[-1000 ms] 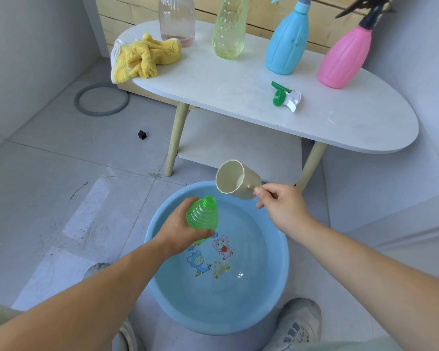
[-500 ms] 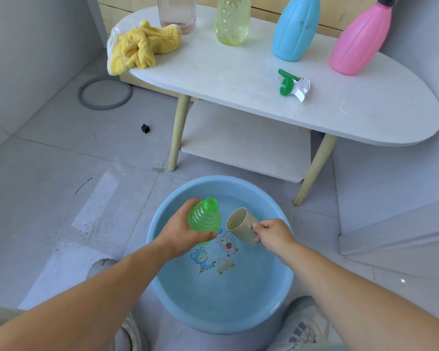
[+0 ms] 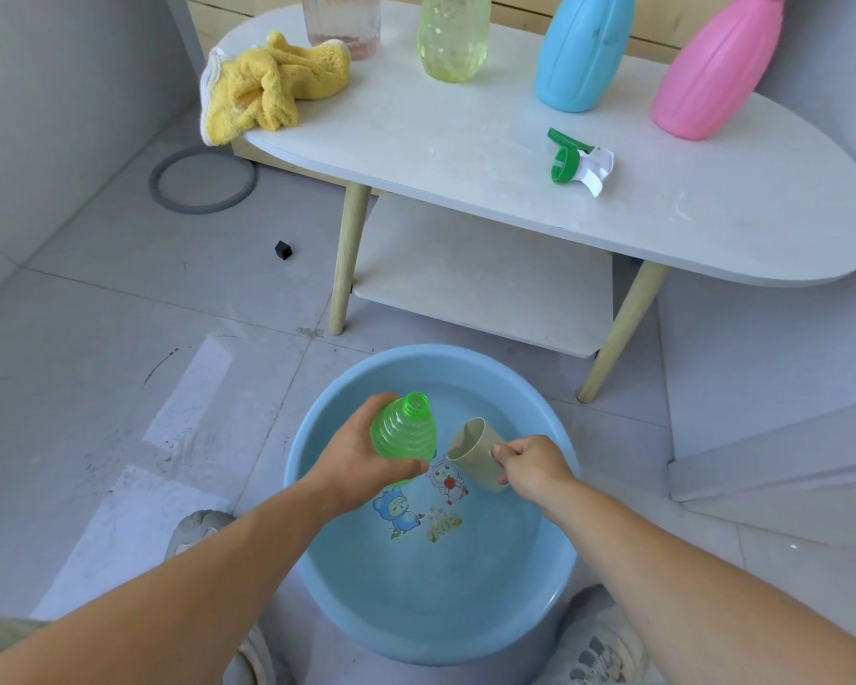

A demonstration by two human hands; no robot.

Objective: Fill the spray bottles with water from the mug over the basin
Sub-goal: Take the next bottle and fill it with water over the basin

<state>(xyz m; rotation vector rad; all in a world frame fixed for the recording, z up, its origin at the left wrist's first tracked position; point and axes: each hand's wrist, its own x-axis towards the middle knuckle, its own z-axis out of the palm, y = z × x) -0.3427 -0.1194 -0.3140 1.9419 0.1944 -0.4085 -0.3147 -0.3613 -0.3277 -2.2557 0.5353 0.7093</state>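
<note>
My left hand grips a green ribbed bottle with its neck open, held upright over the blue basin. Just to its right, my right hand holds the beige mug by its handle, tilted with its mouth toward the bottle and low inside the basin. The basin holds water over cartoon stickers. On the white table lie the green-and-white spray head and stand a blue bottle, a pink bottle, a yellow-green bottle and a clear bottle.
A yellow cloth lies on the table's left end. A grey ring and a small black cube sit on the tiled floor. The table's lower shelf and legs stand just behind the basin. My shoes flank the basin.
My right hand has brought the mug down from above the basin's far rim to low inside the basin beside the bottle. The left hand keeps the green bottle in nearly the same place.
</note>
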